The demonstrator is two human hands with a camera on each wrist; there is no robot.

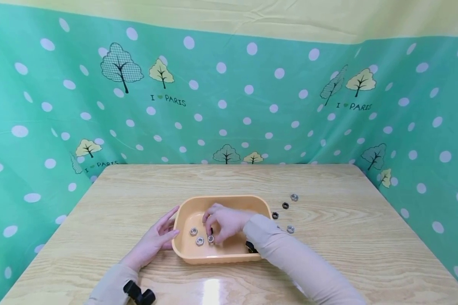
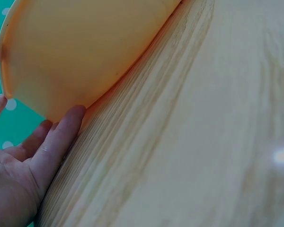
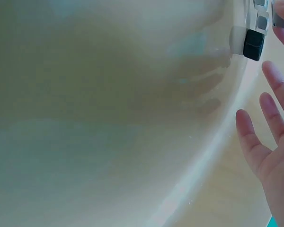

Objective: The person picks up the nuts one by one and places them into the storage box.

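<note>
A peach-colored plastic tub [image 1: 223,256] stands on the table. My left hand [image 1: 154,239] holds its left end, thumb over the rim and other fingers along the outer wall; fingers [image 2: 61,135] press near its base in the left wrist view. My right hand [image 1: 227,221] reaches into the tub and pinches a silver hex nut [image 1: 210,239] between thumb and finger, close over the floor. A black nut [image 3: 253,45] lies beside it, partly hidden by the fingers in the head view. Two more silver nuts [image 1: 193,231] lie to the left of it inside the tub.
On the wooden table [image 1: 137,186], right of the tub, lie several loose nuts, including a silver one [image 1: 294,197] and a black one [image 1: 285,205]. Black wrist camera mounts [image 1: 139,293] sit on both sleeves. A green dotted curtain [image 1: 198,101] hangs behind the table.
</note>
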